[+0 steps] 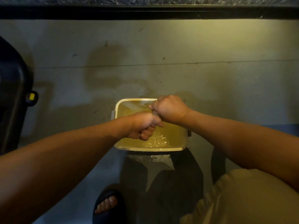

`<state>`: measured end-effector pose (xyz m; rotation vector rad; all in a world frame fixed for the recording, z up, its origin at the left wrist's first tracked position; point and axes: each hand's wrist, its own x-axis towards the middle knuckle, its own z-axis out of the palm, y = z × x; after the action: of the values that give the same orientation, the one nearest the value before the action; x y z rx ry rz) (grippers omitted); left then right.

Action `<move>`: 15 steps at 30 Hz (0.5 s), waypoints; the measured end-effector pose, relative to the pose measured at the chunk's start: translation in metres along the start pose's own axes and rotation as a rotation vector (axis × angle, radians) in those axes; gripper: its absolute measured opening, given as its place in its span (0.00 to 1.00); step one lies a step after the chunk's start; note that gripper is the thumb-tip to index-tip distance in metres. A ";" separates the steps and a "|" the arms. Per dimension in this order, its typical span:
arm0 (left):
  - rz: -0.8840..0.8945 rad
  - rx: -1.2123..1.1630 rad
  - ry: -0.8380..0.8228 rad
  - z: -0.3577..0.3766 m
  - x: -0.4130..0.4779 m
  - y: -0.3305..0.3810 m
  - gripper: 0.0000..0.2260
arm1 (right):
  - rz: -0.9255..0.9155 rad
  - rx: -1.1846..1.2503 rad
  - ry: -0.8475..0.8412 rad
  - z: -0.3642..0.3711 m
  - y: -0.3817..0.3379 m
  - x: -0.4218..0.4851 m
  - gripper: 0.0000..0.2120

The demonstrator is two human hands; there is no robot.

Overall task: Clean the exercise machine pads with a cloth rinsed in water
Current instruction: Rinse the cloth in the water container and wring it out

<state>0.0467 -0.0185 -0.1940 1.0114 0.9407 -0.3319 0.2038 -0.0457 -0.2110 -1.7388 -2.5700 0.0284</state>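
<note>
Concrete floor carries a white tub of yellowish water at centre frame. Both hands are closed into fists above the tub, the left hand at 7 o'clock from the right hand. They grip the cloth, of which only a sliver shows between them. Risk: wrung water can fall outside the rim. Splashes lie at 6 o'clock, near the sandalled foot, so a slip is possible. An under-wrung cloth would probably drip over the dark machine part at 9 o'clock.

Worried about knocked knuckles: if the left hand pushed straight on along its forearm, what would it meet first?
Probably the right hand, fisted just beyond the left hand over the tub, cloth gripped between them; relative height is unclear.
</note>
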 end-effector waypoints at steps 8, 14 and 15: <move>0.292 1.559 0.398 -0.051 -0.012 -0.004 0.08 | 0.508 1.320 -0.870 -0.005 -0.024 -0.004 0.17; 0.479 1.566 0.543 -0.064 -0.011 -0.005 0.17 | 0.567 1.985 -0.978 -0.005 -0.012 0.000 0.14; 0.511 1.533 0.549 -0.063 -0.010 -0.007 0.18 | 0.567 2.031 -0.986 -0.008 -0.011 0.000 0.15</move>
<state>0.0038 0.0286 -0.2022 2.7934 0.7615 -0.3189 0.1936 -0.0500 -0.2023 -1.1254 -0.5880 2.5807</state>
